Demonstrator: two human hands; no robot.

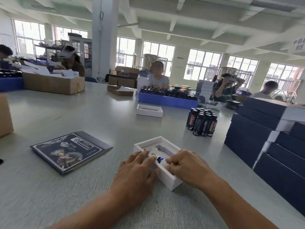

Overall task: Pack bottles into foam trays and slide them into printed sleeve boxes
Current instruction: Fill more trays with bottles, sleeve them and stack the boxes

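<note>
Right hand (pixel 184 166) pinches small blue-capped bottle (pixel 161 161), seating it in white foam tray (pixel 166 177). Left hand (pixel 138 169) flat, fingers spread, steadies tray on surface (pixel 82 116). Printed sleeve box (pixel 71 151) waits left of left hand.

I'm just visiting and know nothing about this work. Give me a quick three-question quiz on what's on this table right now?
1. True or false: the printed sleeve box lies left of the foam tray.
2. Which hand pinches the bottle in the tray: A left hand, B right hand?
3. Fill in: the cluster of loose bottles stands ___ the tray.

Key: 1 true; 2 B; 3 beyond, to the right.
</note>
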